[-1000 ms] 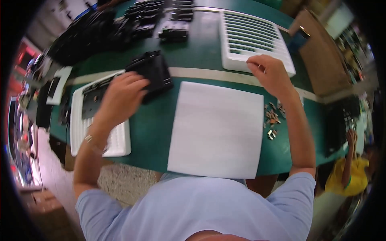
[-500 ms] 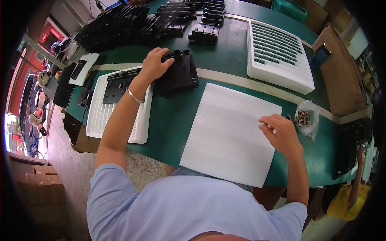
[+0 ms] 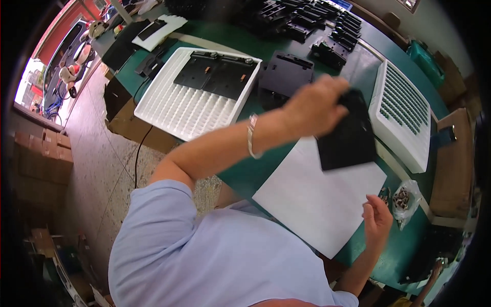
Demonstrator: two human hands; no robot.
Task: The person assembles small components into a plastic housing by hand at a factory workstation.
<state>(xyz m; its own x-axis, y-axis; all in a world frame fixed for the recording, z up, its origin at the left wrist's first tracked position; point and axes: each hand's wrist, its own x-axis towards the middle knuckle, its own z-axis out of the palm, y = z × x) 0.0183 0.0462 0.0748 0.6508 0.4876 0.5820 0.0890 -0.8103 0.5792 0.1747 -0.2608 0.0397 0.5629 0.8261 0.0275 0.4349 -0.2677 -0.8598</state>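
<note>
My left hand (image 3: 314, 110) is closed on the upper edge of a flat black plastic panel (image 3: 348, 146), which hangs tilted above a white sheet (image 3: 307, 199); motion blurs both hand and panel. Beside the sheet's right edge, my right hand (image 3: 377, 217) holds nothing, its fingers loosely bent and apart. A clear plastic bag of small metal parts (image 3: 404, 199) lies just to its right. Behind my left forearm sits a black plastic housing (image 3: 289, 71), and left of that a white ridged tray (image 3: 179, 115) carries black panels (image 3: 215, 77) with small copper-coloured pieces.
A white foam tray (image 3: 417, 148) with rows of small green boards stands at the right, near a brown cardboard box (image 3: 452, 169). Rows of black assemblies (image 3: 332, 48) cover the table's far side. Another person's arm (image 3: 432, 281) shows at the lower right.
My left hand has lifted a black panel from the stack and carried it right, over the white sheet. The view has swung, shifting everything in the picture. My right hand stays by the sheet's edge.
</note>
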